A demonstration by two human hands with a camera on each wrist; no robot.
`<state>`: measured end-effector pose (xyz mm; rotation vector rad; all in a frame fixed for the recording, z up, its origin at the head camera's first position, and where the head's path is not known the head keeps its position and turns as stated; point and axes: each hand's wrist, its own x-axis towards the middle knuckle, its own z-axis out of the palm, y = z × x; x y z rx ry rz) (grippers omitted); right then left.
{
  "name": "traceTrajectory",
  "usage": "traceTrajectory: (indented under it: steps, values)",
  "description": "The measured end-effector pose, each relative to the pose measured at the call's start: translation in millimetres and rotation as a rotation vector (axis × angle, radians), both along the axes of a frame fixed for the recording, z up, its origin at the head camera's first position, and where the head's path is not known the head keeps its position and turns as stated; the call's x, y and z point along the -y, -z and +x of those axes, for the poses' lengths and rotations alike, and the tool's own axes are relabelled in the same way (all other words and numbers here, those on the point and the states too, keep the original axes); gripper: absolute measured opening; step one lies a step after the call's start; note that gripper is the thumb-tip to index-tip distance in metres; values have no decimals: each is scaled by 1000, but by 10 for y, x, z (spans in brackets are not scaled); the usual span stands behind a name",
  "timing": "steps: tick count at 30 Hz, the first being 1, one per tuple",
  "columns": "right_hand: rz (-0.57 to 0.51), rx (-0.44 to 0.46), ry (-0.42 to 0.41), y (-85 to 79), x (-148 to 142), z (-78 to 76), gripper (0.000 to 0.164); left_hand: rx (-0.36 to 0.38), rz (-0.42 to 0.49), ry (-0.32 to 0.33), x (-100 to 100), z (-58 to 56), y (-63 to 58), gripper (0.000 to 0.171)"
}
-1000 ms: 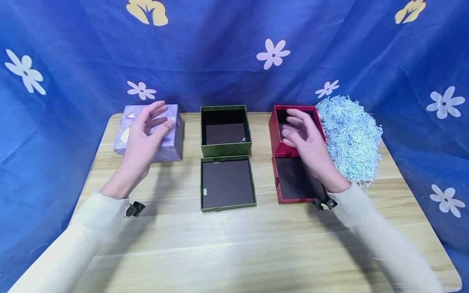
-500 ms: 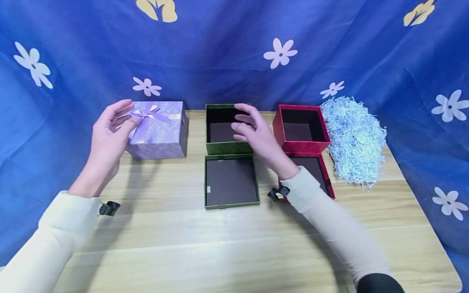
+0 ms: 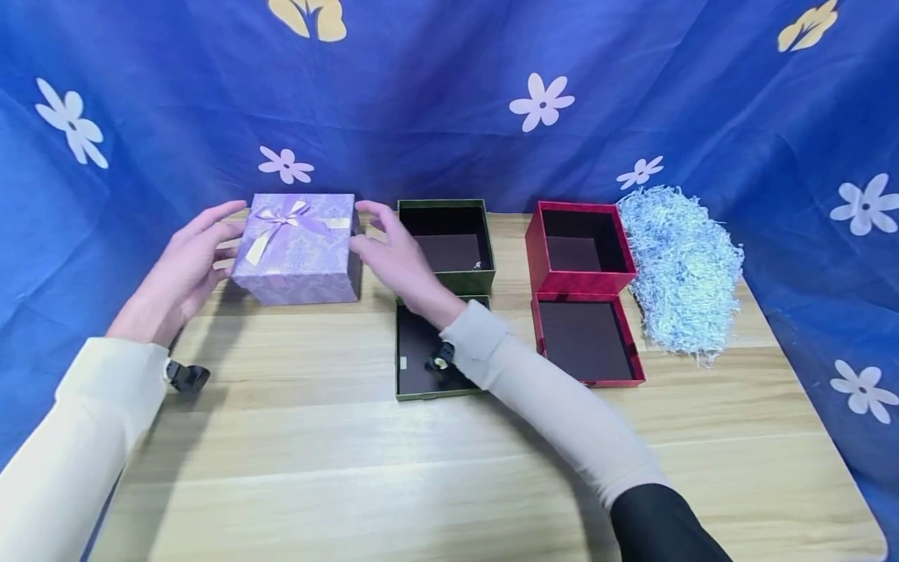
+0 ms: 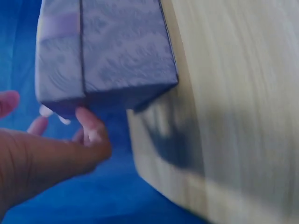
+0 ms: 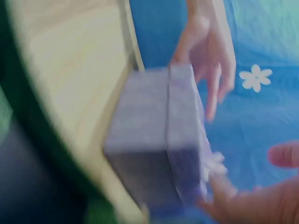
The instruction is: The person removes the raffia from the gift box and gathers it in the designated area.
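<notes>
A lilac patterned gift box (image 3: 309, 254) with a ribbon bow on its lid sits at the table's back left, lid on. My left hand (image 3: 184, 273) is at its left side, fingers loosely bent. In the left wrist view the thumb lies close against the box's edge (image 4: 126, 51); whether it touches I cannot tell. Beside the box's right side is my right hand (image 3: 400, 257), thumb and forefinger spread near the upper edge. Blur in the right wrist view hides whether these fingers touch the box (image 5: 140, 112). Neither hand grips anything.
Right of the lilac box stands an uncovered green box (image 3: 470, 282), its lid (image 3: 421, 378) lying inside-up in front, partly under my right forearm. Further right are an uncovered red box (image 3: 586, 282), its upturned lid (image 3: 588, 339) and a heap of pale blue shredded paper (image 3: 681, 273).
My right hand has swept left from over the red box, past the green box, to the lilac box's right side. My left hand has moved left from above the lilac box to its left side.
</notes>
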<state>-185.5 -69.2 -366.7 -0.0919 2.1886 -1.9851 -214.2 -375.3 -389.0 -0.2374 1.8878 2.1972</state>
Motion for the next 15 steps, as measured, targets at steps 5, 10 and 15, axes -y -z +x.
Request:
traceTrajectory:
  steps: [5, 10, 15]
  values:
    - [68, 79, 118, 141, 377, -100, 67, 43, 174, 52, 87, -87, 81, 47]
    - [39, 121, 175, 301, 487, -230, 67, 37, 247, 62, 98, -106, 116, 53]
    - [28, 116, 178, 370, 502, -282, 70, 1, 271, 63, 112, -100, 124, 60]
